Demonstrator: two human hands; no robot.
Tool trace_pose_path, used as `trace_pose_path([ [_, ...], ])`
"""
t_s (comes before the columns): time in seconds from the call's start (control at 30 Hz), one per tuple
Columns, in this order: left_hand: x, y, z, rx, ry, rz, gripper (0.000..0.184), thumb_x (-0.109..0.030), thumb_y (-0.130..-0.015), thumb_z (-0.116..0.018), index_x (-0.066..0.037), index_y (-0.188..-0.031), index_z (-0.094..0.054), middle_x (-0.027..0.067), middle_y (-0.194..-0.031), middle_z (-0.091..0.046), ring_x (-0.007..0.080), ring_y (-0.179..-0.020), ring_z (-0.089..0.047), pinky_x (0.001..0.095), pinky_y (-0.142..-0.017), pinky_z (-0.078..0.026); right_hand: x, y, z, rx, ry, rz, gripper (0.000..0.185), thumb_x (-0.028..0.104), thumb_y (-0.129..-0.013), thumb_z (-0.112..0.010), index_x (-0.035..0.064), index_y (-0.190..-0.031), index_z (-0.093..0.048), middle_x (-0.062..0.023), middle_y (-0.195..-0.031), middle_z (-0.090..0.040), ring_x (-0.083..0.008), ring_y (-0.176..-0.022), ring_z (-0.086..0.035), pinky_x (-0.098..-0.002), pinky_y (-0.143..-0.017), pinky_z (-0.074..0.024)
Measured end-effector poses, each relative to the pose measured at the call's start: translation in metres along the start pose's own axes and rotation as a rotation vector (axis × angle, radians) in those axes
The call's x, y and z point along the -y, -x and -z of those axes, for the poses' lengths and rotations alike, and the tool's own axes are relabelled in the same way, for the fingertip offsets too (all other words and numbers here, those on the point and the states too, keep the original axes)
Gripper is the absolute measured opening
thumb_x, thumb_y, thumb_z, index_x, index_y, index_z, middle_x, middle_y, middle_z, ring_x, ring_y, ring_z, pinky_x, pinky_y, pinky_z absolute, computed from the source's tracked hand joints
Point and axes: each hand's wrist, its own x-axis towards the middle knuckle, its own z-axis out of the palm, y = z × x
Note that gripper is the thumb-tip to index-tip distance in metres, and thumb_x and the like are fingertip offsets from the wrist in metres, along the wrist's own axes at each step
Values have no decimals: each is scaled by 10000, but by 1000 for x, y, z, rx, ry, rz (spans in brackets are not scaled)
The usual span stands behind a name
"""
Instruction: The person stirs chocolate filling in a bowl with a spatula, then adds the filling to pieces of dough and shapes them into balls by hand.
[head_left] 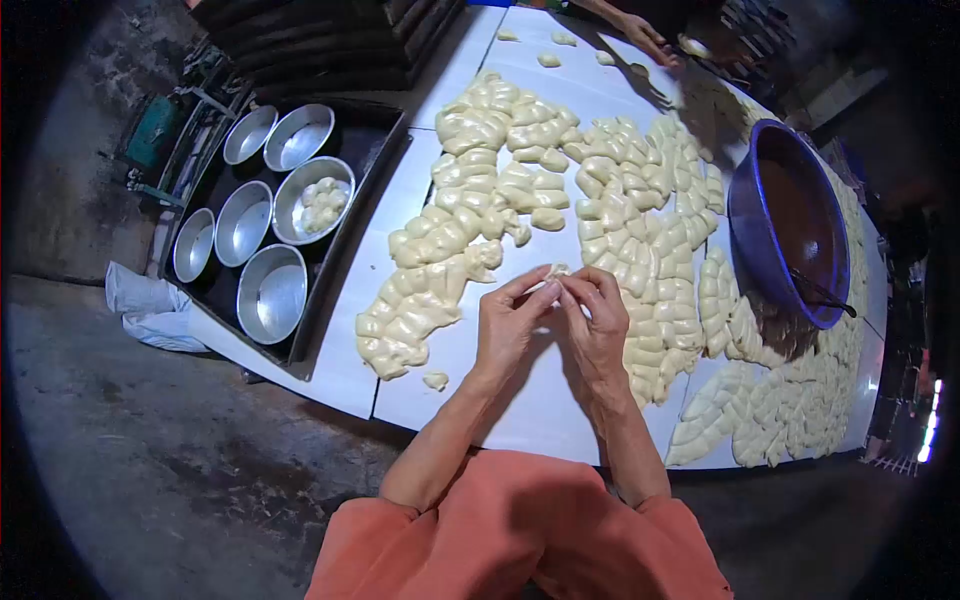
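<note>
My left hand (515, 325) and my right hand (597, 325) meet over the white table (520, 400), fingers pinched together on a small piece of dough (558, 271). Only the top of that piece shows; the fingers hide the rest. Just left of my hands lies a long mass of scored dough (410, 305), pale and glossy. Another scored dough mass (650, 260) spreads to the right of them. A loose dough lump (435, 381) rests near the table's front edge.
At left, a dark tray (345, 215) holds several round metal pans; one pan (338, 237) contains dough balls. A blue basin (742, 215) with brown filling and a utensil stands at right. Another person's hand (648, 40) is at the far side. Dark stacked trays (310, 45) rise at back left.
</note>
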Motion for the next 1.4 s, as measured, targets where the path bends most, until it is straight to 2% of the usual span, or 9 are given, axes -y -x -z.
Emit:
trace_pose_path([
  [0.2, -26, -13, 25, 101, -67, 157, 352, -249, -884, -748, -16, -1141, -687, 41, -962, -699, 106, -850, -651, 247, -723, -537, 4, -7, -14, 148, -597, -419, 155, 69, -919, -652, -53, -1012, -674, -21, -983, -658, -91, -857, -578, -260, -716, -483],
  [0.33, -44, -20, 44, 152, -162, 207, 284, -239, -899, -727, -35, -1094, -696, 42, -950, -701, 108, -824, -666, 250, -668, -554, 10, 5, -4, 326, -410, -186, 197, 90, -901, -685, -8, -1072, -677, -81, -1083, -632, -135, -905, -605, -265, -736, -497],
  [0.7, -39, 8, 45, 291, -42, 171, 275, -117, -935, -660, -10, -1187, -655, 80, -1060, -685, 137, -936, -664, 284, -743, -597, 20, 17, -57, -364, -522, -65, 195, 104, -892, -714, 21, -1030, -603, -96, -1000, -613, -163, -858, -575, -276, -751, -480],
  [0.97, -22, 18, 51, 141, -155, 86, 254, -148, -940, -670, 30, -1122, -677, 35, -866, -687, 74, -743, -622, 217, -627, -511, 19, 17, -34, -5, -315, -312, 253, 148, -885, -726, 22, -1081, -629, -90, -862, -637, -151, -718, -570, -301, -665, -484],
  [1.1, -20, 23, 65, 198, -231, 255, 392, -299, -1028, -507, 51, -1133, -649, 61, -858, -692, 83, -689, -628, 232, -588, -504, 41, 35, -15, 260, 17, 71, 221, 169, -923, -633, 4, -1068, -657, -145, -1008, -655, -294, -890, -643, -361, -778, -524],
  [1.17, -41, 32, 57, 116, -764, 189, 458, -385, -1027, -464, 5, -1216, -613, 218, -802, -682, 279, -680, -696, 392, -610, -526, 32, 40, -17, 345, 54, -144, 213, 166, -914, -641, -1, -1044, -666, -156, -973, -659, -315, -895, -648, -379, -776, -523],
  [1.23, -34, 27, 81, 189, -1467, -571, 459, -339, -996, -549, -37, -1342, -544, 239, -1031, -663, 273, -696, -690, 375, -624, -529, 26, 38, -16, 397, 148, -242, 207, 166, -910, -645, -10, -1015, -672, -161, -910, -665, -316, -854, -655, -392, -749, -516],
  [1.3, -60, 30, 80, -79, -1216, -65, 371, -279, -933, -648, -88, -1250, -633, 162, -852, -719, 302, -739, -715, 391, -652, -543, 33, 25, -19, 277, 54, -318, 220, 174, -915, -638, -3, -1042, -666, -159, -931, -659, -325, -825, -645, -404, -739, -505],
  [1.4, -64, 12, 94, -146, -1208, -207, 399, -311, -895, -691, -63, -1205, -651, 138, -915, -715, 295, -799, -707, 404, -717, -548, 17, -13, -38, 249, 208, -81, 273, 178, -899, -639, 32, -1129, -645, -156, -1010, -637, -319, -904, -628, -426, -769, -491],
])
